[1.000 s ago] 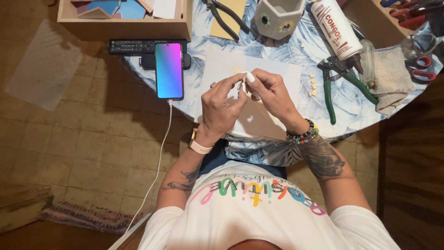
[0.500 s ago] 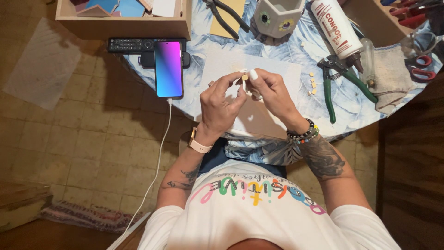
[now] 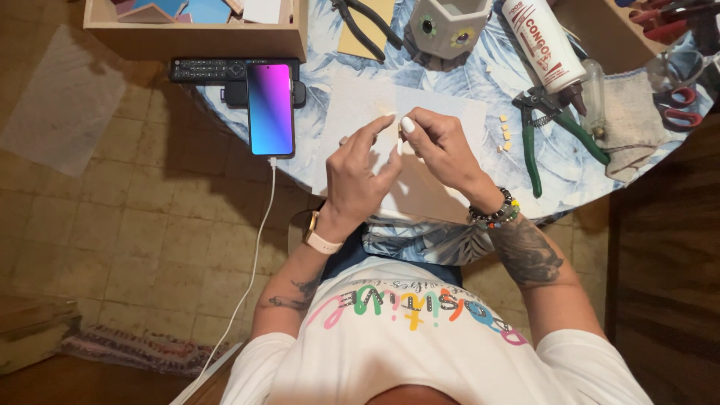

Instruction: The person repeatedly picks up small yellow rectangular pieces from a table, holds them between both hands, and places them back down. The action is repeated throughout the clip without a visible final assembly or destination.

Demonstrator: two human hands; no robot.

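Left hand (image 3: 358, 176) and right hand (image 3: 439, 144) raised close together, fingertips pinched and nearly meeting, wrists bent, forearms angled inward.

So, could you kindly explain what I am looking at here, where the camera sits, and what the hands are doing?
There is no machine: a person works with two bare hands, and the single camera is worn on their head, looking straight down, so their shirt fills the bottom edge. The left hand, with a watch on its wrist, and the right hand, with bead bracelets, meet over a pale board and pinch something small and light between the fingertips; what it is cannot be told. The board lies on a round table with a blue leaf-patterned cloth. Around it are a lit phone on a cable, a remote control, green-handled nippers, small yellowish tile bits, a glue bottle and a wooden box.
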